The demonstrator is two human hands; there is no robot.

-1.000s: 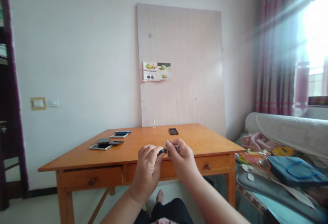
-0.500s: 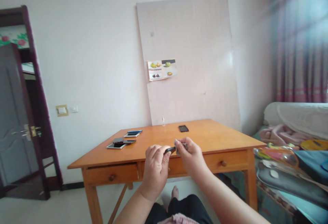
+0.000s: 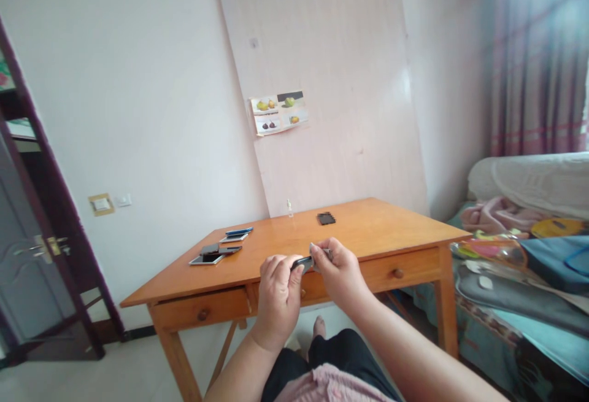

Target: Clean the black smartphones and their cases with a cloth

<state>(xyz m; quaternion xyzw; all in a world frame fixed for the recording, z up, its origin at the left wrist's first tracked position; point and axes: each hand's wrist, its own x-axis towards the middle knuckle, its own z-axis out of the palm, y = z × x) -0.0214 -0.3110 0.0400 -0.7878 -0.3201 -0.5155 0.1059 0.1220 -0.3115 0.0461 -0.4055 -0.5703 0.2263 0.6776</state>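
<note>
We held a thin, dark, flat object (image 3: pixel 301 262) in both hands, at the near side of the orange-brown wooden table (image 3: pixel 368 224).
Our left hand (image 3: pixel 278 283) pinched its left end between thumb and curled fingers, probably for steadiness; our right hand (image 3: pixel 340 265) pinched a greyish, soft-looking piece (image 3: pixel 313 259) at its right end, though fingers hid how far they overlapped. Holding it close to us presumably gave both hands room. On the table's left, a black flat device (image 3: pixel 230 250) overlapped a white-rimmed, dark-screened slab (image 3: pixel 205 260), perhaps grouped to save space. Farther off, well apart, were a small clear bottle (image 3: pixel 289 208) and a black rectangular slab (image 3: pixel 326 218).
</note>
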